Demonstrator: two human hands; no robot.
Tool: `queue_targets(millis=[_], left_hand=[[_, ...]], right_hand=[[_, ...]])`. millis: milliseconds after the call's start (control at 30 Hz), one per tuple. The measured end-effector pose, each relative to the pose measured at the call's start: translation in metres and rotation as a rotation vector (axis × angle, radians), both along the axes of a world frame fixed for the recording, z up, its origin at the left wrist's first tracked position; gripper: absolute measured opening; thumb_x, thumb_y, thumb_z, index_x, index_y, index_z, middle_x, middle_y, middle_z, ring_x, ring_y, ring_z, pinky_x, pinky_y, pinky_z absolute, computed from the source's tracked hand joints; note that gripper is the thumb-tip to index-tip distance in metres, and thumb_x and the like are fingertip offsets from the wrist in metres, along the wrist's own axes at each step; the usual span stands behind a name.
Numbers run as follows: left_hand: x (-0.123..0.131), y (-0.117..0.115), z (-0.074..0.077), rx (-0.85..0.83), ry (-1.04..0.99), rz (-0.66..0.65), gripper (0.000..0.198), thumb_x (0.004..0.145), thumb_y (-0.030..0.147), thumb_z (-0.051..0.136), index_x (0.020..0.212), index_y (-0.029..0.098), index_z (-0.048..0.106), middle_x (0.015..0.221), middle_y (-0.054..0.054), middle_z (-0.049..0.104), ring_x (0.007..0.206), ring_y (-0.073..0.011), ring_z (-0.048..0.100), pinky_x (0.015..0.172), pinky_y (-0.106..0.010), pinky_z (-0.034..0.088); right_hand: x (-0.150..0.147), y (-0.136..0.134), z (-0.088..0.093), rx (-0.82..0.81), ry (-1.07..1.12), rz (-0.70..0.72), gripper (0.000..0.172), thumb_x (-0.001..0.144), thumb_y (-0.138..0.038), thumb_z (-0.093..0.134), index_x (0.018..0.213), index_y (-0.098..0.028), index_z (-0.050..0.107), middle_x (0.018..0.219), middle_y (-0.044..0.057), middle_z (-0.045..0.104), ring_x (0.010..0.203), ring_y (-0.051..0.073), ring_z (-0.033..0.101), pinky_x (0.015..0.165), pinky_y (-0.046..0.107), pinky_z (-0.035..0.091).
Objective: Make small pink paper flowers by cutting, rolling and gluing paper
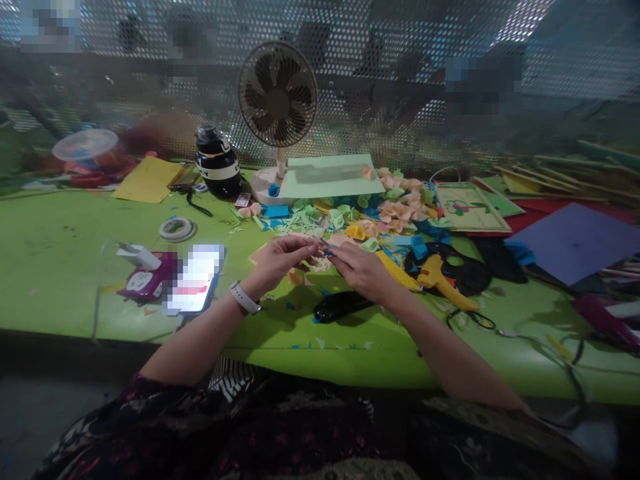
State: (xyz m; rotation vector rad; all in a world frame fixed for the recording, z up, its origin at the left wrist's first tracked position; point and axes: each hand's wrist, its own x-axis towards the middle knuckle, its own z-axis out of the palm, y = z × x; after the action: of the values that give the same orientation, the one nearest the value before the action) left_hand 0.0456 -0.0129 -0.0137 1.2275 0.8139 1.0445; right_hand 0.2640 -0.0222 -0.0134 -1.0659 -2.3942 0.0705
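My left hand (pixel 283 261), with a white watch at the wrist, and my right hand (pixel 361 269) meet above the green table (pixel 60 267). Both pinch a small piece of paper (pixel 326 251) between their fingertips; its colour and shape are too small to make out. Just beneath them lie pink and blue paper scraps (pixel 305 267). A black tool (pixel 340 305) rests on the table under my right wrist. A yellow glue gun (pixel 443 280) lies to the right of my right hand.
A small desk fan (pixel 277 100) stands at the back centre beside a black-and-white bottle (pixel 217 163). A lit phone (pixel 196 280) and a tape roll (pixel 177 229) lie to the left. Folded paper petals (pixel 395 203), coloured sheets (pixel 575 240) and sticks fill the right.
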Motion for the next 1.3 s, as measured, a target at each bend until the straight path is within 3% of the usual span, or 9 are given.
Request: queue_targets(millis=[167, 333, 433, 767, 1133, 1300], left_hand=[[0.001, 0.000, -0.003, 0.025, -0.002, 0.005, 0.034, 0.076, 0.047, 0.080, 0.088, 0.016, 0.074, 0.082, -0.005, 0.075, 0.065, -0.0112, 0.068, 0.059, -0.022, 0.054], [0.003, -0.001, -0.004, 0.086, -0.052, 0.069, 0.029, 0.079, 0.044, 0.079, 0.077, 0.016, 0.071, 0.070, -0.002, 0.072, 0.060, -0.0087, 0.064, 0.059, -0.021, 0.053], [0.004, 0.000, -0.006, 0.112, -0.072, 0.104, 0.027, 0.080, 0.043, 0.079, 0.076, 0.017, 0.072, 0.067, -0.001, 0.070, 0.059, -0.0081, 0.063, 0.060, -0.021, 0.053], [0.005, 0.001, -0.008, 0.081, -0.107, 0.079, 0.027, 0.075, 0.038, 0.083, 0.091, 0.018, 0.077, 0.085, -0.005, 0.077, 0.070, -0.0122, 0.071, 0.064, -0.024, 0.057], [0.005, 0.003, -0.011, 0.112, -0.097, 0.096, 0.026, 0.077, 0.040, 0.081, 0.092, 0.019, 0.077, 0.083, -0.004, 0.077, 0.069, -0.0121, 0.070, 0.063, -0.023, 0.055], [0.007, 0.002, -0.012, 0.120, -0.125, 0.113, 0.021, 0.077, 0.038, 0.082, 0.078, 0.018, 0.075, 0.069, -0.001, 0.072, 0.059, -0.0076, 0.063, 0.060, -0.021, 0.052]], right_hand=[[-0.001, -0.002, 0.002, -0.029, 0.037, 0.048, 0.040, 0.105, -0.036, 0.038, 0.123, -0.015, 0.067, 0.096, 0.012, 0.071, 0.091, 0.023, 0.067, 0.076, 0.035, 0.054], [-0.004, -0.005, 0.005, 0.010, 0.188, 0.039, 0.037, 0.100, -0.038, 0.052, 0.128, -0.016, 0.062, 0.115, 0.014, 0.071, 0.105, 0.026, 0.067, 0.087, 0.039, 0.055], [-0.007, -0.006, 0.004, 0.033, 0.236, 0.010, 0.030, 0.100, -0.036, 0.053, 0.121, -0.019, 0.065, 0.110, 0.011, 0.073, 0.100, 0.024, 0.069, 0.085, 0.038, 0.056], [-0.006, -0.001, -0.005, 0.061, 0.265, -0.030, 0.030, 0.103, -0.032, 0.046, 0.118, -0.020, 0.068, 0.112, 0.010, 0.075, 0.102, 0.021, 0.070, 0.089, 0.036, 0.056], [-0.005, -0.004, 0.003, -0.068, 0.266, 0.020, 0.029, 0.101, -0.033, 0.048, 0.112, -0.020, 0.072, 0.110, 0.010, 0.077, 0.100, 0.023, 0.073, 0.087, 0.037, 0.058], [-0.007, -0.008, 0.005, -0.083, 0.231, 0.052, 0.027, 0.098, -0.035, 0.053, 0.111, -0.019, 0.072, 0.107, 0.010, 0.078, 0.098, 0.024, 0.074, 0.085, 0.036, 0.059]])
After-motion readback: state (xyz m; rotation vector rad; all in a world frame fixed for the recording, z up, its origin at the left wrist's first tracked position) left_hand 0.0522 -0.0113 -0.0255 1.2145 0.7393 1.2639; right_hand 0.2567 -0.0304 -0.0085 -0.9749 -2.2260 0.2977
